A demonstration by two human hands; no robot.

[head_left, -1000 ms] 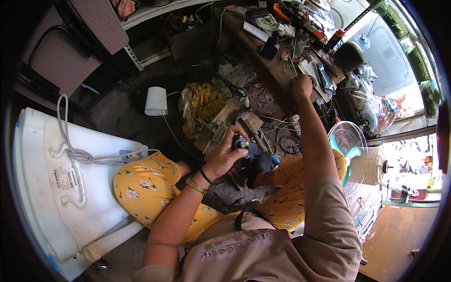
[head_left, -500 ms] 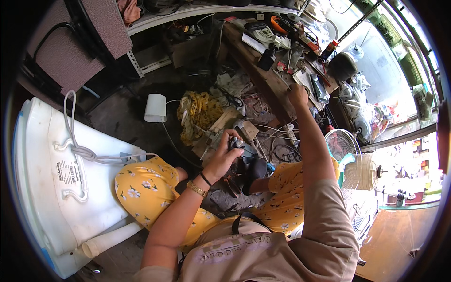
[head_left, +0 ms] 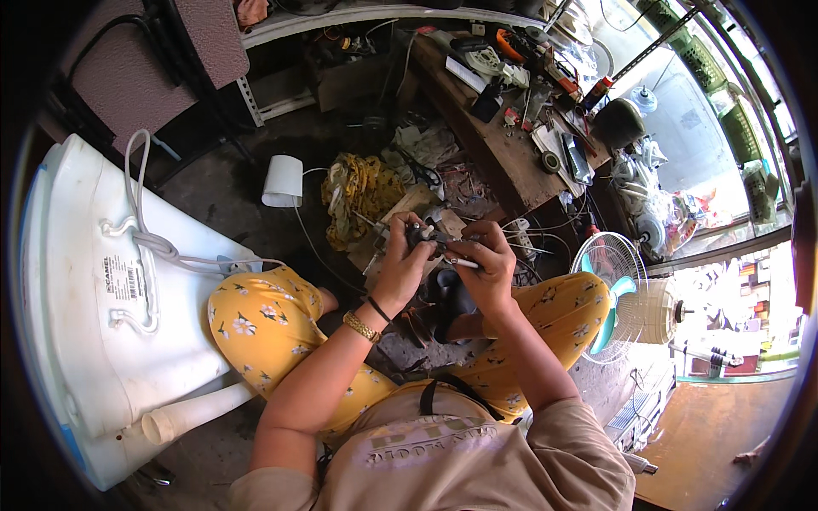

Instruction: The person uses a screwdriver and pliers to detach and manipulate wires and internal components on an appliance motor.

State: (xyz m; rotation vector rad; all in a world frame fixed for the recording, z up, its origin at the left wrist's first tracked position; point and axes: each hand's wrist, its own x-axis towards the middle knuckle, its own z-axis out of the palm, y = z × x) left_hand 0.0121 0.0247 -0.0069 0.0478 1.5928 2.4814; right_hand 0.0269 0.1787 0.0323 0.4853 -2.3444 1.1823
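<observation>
In front of me, my left hand [head_left: 404, 262] is closed around a small dark grey mechanical part [head_left: 433, 238] with a light metal piece on it. My right hand [head_left: 489, 266] has its fingers bent close against the part's right side. A thin whitish rod [head_left: 464, 263] sticks out from between the right fingers; its kind is too small to make out. My fingers cover much of the part, and where the rod's tip lies is hidden.
A cluttered wooden bench [head_left: 503, 166] stands ahead to the right, with a roll of tape [head_left: 550, 162] on it. A yellow cloth [head_left: 362, 192] and a white container [head_left: 282, 180] lie on the floor. At right is a fan [head_left: 610, 298]; a large white tub-like body [head_left: 85, 298] fills the left.
My right hand has come back from the bench to the part in my left hand, now with a thin rod in its fingers. The left hand still holds the part.
</observation>
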